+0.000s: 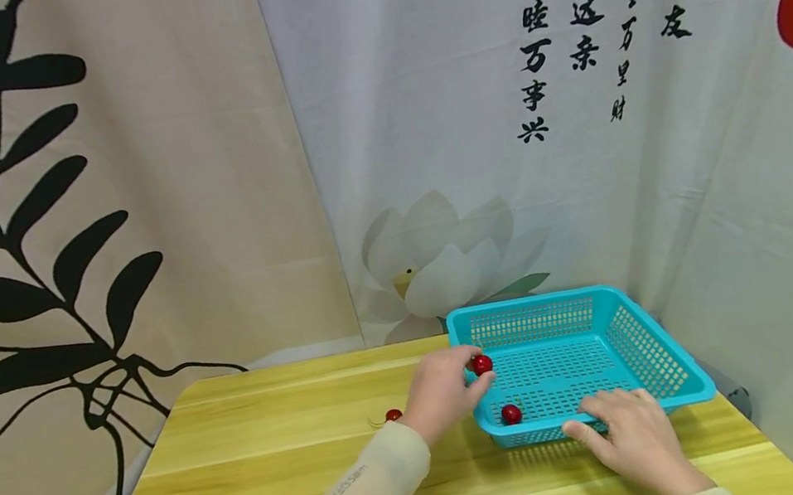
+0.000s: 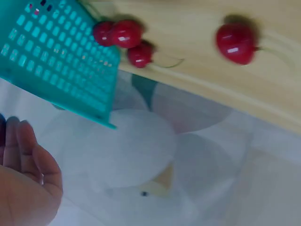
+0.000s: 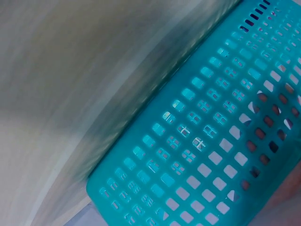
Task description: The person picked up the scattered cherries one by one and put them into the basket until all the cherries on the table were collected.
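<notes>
A blue-green plastic basket (image 1: 525,310) with mesh walls stands at the right of the wooden table. My left hand (image 1: 441,392) pinches a red cherry (image 1: 483,364) between thumb and fingers, over the basket's left side. Inside the basket, near its front left corner, lies another cherry (image 1: 512,414). My right hand (image 1: 635,437) grips the front rim, its fingers hooked over and showing through the wall holes in the right wrist view. One cherry (image 1: 393,415) with a stem lies on the table beside my left wrist.
In the left wrist view, a cluster of cherries (image 2: 126,34) sits on the table close against the basket wall, with a single cherry (image 2: 236,43) farther off. A printed cloth (image 1: 222,178) hangs right behind the table (image 1: 260,466).
</notes>
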Motion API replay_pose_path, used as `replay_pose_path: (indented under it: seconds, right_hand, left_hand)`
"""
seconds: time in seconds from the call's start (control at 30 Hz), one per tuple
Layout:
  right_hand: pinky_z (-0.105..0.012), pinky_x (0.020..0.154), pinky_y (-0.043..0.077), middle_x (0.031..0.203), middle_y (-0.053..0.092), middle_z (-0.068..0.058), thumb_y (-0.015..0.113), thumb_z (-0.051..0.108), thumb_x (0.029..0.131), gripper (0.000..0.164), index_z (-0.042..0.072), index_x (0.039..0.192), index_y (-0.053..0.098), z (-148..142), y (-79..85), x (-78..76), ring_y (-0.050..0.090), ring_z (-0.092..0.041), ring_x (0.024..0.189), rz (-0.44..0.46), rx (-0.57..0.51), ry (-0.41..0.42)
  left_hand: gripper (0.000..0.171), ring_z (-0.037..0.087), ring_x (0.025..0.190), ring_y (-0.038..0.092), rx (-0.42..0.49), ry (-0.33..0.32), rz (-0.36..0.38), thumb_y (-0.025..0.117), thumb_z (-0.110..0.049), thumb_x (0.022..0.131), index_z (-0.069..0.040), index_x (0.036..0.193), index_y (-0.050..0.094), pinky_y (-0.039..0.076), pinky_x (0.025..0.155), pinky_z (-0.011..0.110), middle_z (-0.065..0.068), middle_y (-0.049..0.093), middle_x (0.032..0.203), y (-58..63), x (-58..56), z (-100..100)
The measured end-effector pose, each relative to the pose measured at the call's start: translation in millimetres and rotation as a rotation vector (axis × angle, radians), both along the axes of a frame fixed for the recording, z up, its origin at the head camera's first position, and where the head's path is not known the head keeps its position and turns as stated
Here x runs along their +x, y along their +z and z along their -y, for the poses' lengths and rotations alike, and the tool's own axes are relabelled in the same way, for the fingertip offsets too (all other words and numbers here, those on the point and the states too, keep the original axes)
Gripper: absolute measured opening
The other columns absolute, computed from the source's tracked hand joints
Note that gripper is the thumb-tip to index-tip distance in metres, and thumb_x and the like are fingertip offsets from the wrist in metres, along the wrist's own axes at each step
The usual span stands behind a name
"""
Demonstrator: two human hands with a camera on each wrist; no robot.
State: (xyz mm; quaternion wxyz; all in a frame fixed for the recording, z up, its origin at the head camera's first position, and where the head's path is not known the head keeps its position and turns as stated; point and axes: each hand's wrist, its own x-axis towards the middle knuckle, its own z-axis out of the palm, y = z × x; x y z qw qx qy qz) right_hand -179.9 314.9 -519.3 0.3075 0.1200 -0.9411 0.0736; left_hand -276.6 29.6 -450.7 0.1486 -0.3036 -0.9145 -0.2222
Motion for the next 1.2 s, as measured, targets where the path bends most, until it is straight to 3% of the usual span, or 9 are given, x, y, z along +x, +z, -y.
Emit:
replay_pose_path:
  seconds: [0.17,0.3,0.43,0.53,0.7,0.8,1.2]
  right_hand:
    - [-0.034,0.073,0.043,0.088,0.073,0.013,0.082,0.058,0.085,0.031,0.029,0.092,0.075,-2,-0.7,-0.4,0.067,-0.015,0.081,-0.008,0.001,0.002]
    - [-0.033,0.072,0.042,0.087,0.072,0.013,0.083,0.058,0.085,0.03,0.029,0.091,0.075,0,0.0,-0.1,0.065,-0.014,0.079,-0.025,0.003,0.01]
    - [-0.034,0.072,0.043,0.087,0.072,0.013,0.083,0.058,0.085,0.032,0.028,0.092,0.076,1,2.5,0.1,0.065,-0.014,0.078,-0.022,0.007,0.01]
    - [-0.035,0.073,0.043,0.086,0.071,0.013,0.083,0.058,0.085,0.03,0.029,0.092,0.076,2,5.0,-0.4,0.064,-0.013,0.077,-0.011,0.005,0.006]
    - [-0.036,0.073,0.045,0.087,0.072,0.014,0.084,0.056,0.084,0.027,0.031,0.09,0.074,2,4.0,0.8,0.066,-0.014,0.078,0.015,-0.003,-0.002]
    - [-0.037,0.073,0.045,0.087,0.072,0.014,0.083,0.058,0.084,0.028,0.032,0.09,0.075,1,2.8,1.8,0.067,-0.015,0.079,0.028,-0.004,-0.008]
    - [-0.038,0.075,0.046,0.086,0.072,0.012,0.084,0.054,0.086,0.025,0.031,0.089,0.073,1,1.5,0.6,0.066,-0.014,0.078,0.042,-0.011,-0.005]
  left_hand:
    - [0.032,0.009,0.092,0.073,-0.208,-0.008,-0.077,0.075,-0.047,0.099,-0.024,0.122,0.077,0.046,0.082,0.029,-0.013,0.08,0.105,-4.4,-5.0,-32]
    - [0.027,0.008,0.082,0.071,-0.285,0.0,-0.072,0.077,-0.044,0.098,-0.025,0.116,0.079,0.043,0.08,0.031,-0.013,0.079,0.092,-13.7,-10.6,-45]
    - [0.021,0.008,0.075,0.068,-0.35,0.056,-0.077,0.077,-0.047,0.096,-0.029,0.107,0.081,0.039,0.078,0.03,-0.014,0.077,0.082,-23.2,-16.0,-52]
    - [0.019,0.009,0.068,0.063,-0.403,0.102,-0.07,0.077,-0.049,0.095,-0.031,0.09,0.078,0.04,0.08,0.032,-0.014,0.069,0.068,-23.9,-16.9,-56]
    - [0.044,0.013,0.065,0.053,-0.535,0.146,-0.016,0.076,-0.051,0.094,-0.027,0.062,0.057,0.041,0.089,0.036,-0.01,0.053,0.056,-21.3,-15.1,-61]
    - [0.046,0.014,0.069,0.052,-0.576,0.165,0.008,0.077,-0.052,0.092,-0.027,0.061,0.054,0.039,0.09,0.036,-0.01,0.053,0.057,-22.6,-15.7,-65]
    - [0.028,0.014,0.077,0.051,-0.624,0.167,0.04,0.077,-0.046,0.093,-0.027,0.075,0.068,0.034,0.086,0.037,-0.009,0.063,0.07,-30.1,-23.6,-72]
